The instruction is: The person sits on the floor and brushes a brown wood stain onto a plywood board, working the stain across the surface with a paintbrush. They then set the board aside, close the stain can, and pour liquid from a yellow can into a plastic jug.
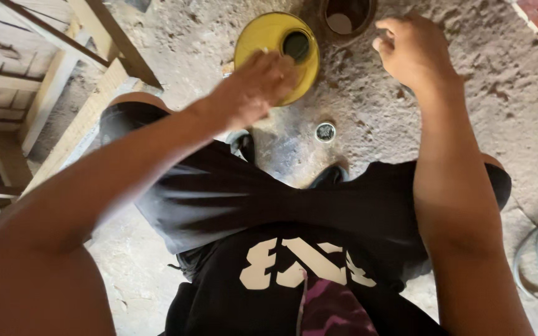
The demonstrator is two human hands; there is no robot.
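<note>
Concrete floor below; left hand [253, 87] rests on yellow can [269, 34].

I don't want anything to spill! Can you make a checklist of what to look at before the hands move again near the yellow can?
1. Left hand rests on the yellow can: ok.
2. Can's round opening uncovered: ok; what's inside, cannot tell.
3. Small round cap lies apart on the concrete floor, between the shoes: ok.
4. Right hand curled, apart from the can; holding anything: cannot tell.
5. Brown can stands close behind the yellow one, easy to bump: not ok.
</note>
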